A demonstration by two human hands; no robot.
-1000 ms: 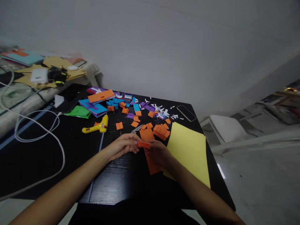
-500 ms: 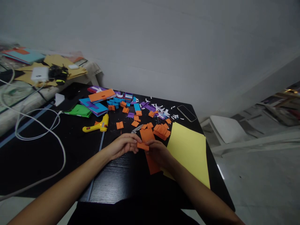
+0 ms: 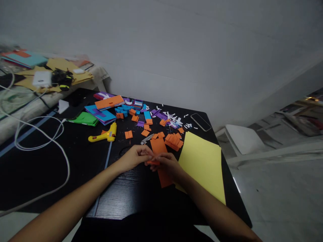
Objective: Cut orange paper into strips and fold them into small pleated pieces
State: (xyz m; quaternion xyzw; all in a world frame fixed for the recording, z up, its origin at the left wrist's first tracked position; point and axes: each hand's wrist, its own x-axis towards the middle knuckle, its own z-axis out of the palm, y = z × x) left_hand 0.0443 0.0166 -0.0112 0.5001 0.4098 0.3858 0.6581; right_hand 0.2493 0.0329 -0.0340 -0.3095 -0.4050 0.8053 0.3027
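Between my two hands is a small folded piece of orange paper, partly covered by fingers. My left hand pinches its left side, and my right hand grips its right side. Beneath them a long orange paper strip lies on the black table. Just beyond my hands are scissors, their handles mostly hidden, and a pile of folded orange paper pieces. Yellow sheets lie under and beside my right forearm.
A yellow glue gun lies left of my hands. Behind are blue folded pieces, white paper scraps, a phone and green paper. A white cable loops across the left side. A white chair stands at right.
My fingers have closed further over the folded orange paper, with both thumbs now on top of it. Less of the paper shows. The things on the table lie as before.
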